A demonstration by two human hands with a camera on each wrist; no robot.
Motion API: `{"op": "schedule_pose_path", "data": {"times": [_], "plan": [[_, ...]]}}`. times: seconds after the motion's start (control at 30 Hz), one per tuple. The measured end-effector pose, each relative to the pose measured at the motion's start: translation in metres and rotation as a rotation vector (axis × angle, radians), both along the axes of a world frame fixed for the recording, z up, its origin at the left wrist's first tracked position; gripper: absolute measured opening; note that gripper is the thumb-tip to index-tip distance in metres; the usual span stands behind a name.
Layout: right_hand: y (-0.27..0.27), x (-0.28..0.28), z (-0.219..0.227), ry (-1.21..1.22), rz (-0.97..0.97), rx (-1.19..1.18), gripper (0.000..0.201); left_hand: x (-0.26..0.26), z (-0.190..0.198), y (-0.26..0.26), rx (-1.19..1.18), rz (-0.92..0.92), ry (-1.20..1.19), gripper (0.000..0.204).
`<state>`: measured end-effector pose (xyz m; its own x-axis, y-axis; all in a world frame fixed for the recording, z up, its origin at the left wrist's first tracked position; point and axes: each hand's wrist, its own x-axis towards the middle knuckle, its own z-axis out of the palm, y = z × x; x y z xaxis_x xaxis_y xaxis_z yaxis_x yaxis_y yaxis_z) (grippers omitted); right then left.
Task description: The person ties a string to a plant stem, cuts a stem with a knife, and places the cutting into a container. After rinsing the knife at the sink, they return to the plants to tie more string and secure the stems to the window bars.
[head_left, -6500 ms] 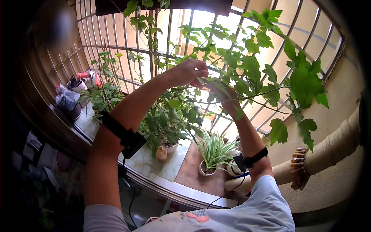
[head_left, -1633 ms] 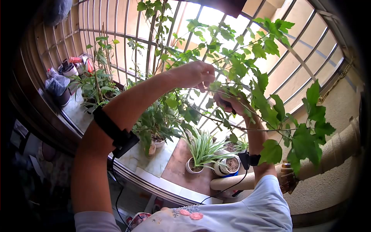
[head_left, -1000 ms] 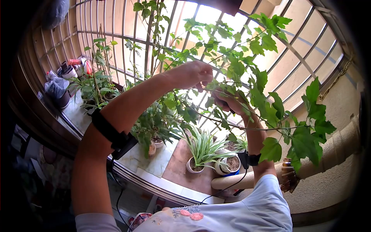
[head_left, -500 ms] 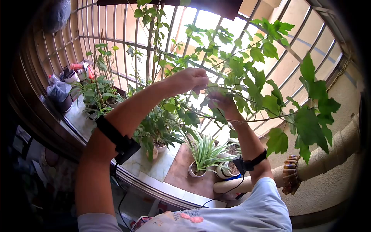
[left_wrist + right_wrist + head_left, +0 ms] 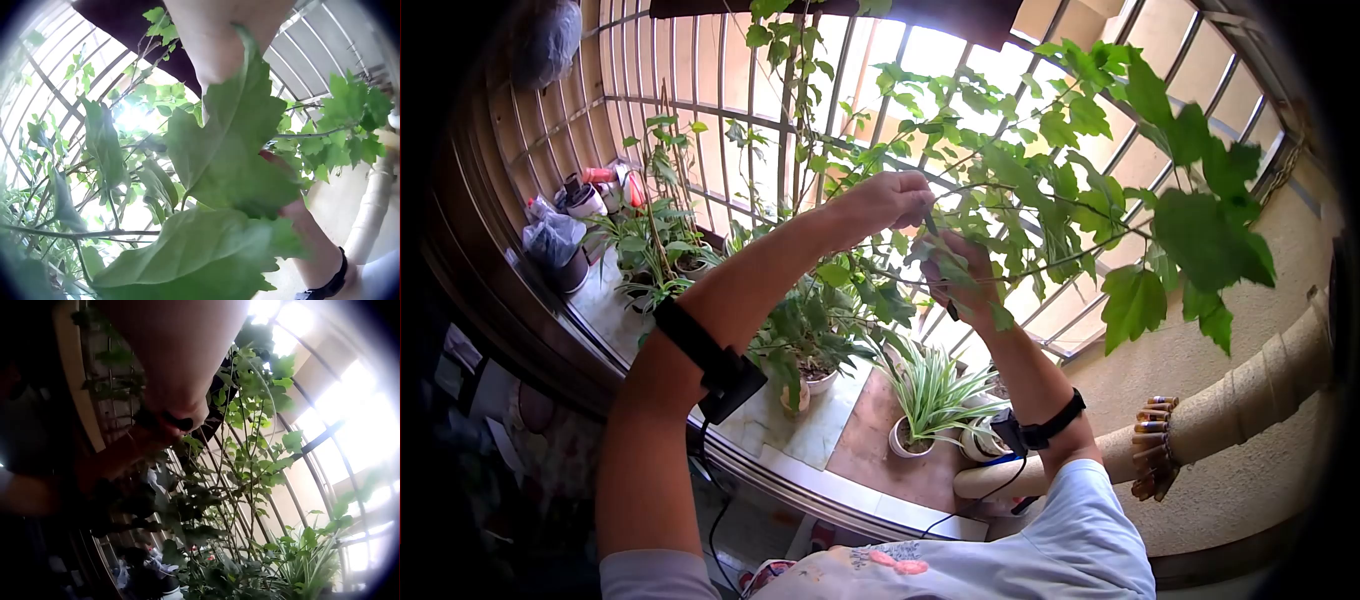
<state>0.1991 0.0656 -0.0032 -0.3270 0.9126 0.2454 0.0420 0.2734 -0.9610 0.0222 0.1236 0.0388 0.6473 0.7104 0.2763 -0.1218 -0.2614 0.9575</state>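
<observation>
My left hand (image 5: 905, 200), raised in front of the window bars, has its fingers curled and pinches a thin leafy branch (image 5: 1090, 200) with lobed green leaves. Just below and to the right is my right hand (image 5: 962, 270), partly behind leaves. It grips a small dark-handled tool (image 5: 181, 422), whose kind I cannot tell; a dark end pokes out under the palm in the head view. In the left wrist view a large lobed leaf (image 5: 231, 144) covers most of the left hand's fingers. The right wrist view shows both hands close together.
Metal window bars (image 5: 700, 105) stand behind the plants. On the ledge are a spider plant (image 5: 935, 390) in a white pot, a bushy potted plant (image 5: 815, 330), and bagged pots (image 5: 555, 240) at left. A thick pipe (image 5: 1230, 400) runs along the right wall.
The right hand has moved slightly left and down, turning so more of its back shows. The branch's leafy end at right has swung upward. The left hand stays nearly in place.
</observation>
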Motion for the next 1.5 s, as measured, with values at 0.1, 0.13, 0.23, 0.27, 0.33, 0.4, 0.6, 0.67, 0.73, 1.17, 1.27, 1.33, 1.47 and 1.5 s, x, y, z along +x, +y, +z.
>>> {"op": "schedule_pose_path", "data": {"times": [0.1,0.13,0.23,0.27,0.33,0.4,0.6,0.67,0.73,1.17,1.27,1.33,1.47,1.5], "plan": [[-0.008,-0.004,0.004,0.226,0.139,-0.085,0.014,-0.003,0.002,0.000,0.015,-0.003,0.008,0.017],[-0.010,-0.008,0.004,0.210,0.132,-0.028,0.014,-0.005,0.004,-0.001,0.019,0.006,0.021,0.018],[-0.013,-0.018,0.000,0.388,0.132,0.085,0.013,-0.006,0.008,-0.001,0.006,0.025,0.025,0.018],[-0.001,-0.019,-0.006,0.220,0.039,0.339,0.012,-0.005,0.008,-0.001,-0.002,0.031,0.019,0.018],[0.013,-0.014,-0.009,-0.115,-0.102,0.645,0.012,-0.004,0.005,0.003,-0.022,0.028,0.001,0.018],[-0.001,-0.016,0.003,-0.018,-0.037,0.366,0.015,-0.005,0.001,0.007,-0.016,0.013,-0.006,0.016],[0.004,-0.023,0.019,0.307,-0.093,0.151,0.025,-0.003,-0.006,0.010,0.010,0.026,0.016,0.016],[-0.015,-0.029,0.055,0.254,-0.241,-0.061,0.020,-0.004,-0.007,0.013,0.034,0.024,0.069,0.015],[-0.018,-0.024,0.058,0.195,-0.248,-0.043,0.021,-0.001,-0.005,0.008,-0.022,0.093,0.007,0.015],[-0.026,-0.008,0.037,0.059,-0.355,0.091,0.022,-0.012,0.013,0.007,0.016,0.274,-0.117,0.016],[-0.024,-0.005,0.034,0.058,-0.345,0.090,0.020,-0.013,0.011,0.007,-0.052,0.277,-0.151,0.016],[-0.020,-0.006,0.032,0.021,-0.377,0.052,0.018,-0.011,0.012,0.001,-0.087,0.249,-0.193,0.015],[-0.018,-0.012,0.032,0.090,-0.371,0.135,0.018,-0.008,0.007,-0.004,-0.092,0.228,-0.235,0.014],[-0.015,-0.011,0.032,0.027,-0.370,0.251,0.019,-0.009,0.007,-0.006,-0.076,0.218,-0.223,0.014]]}}
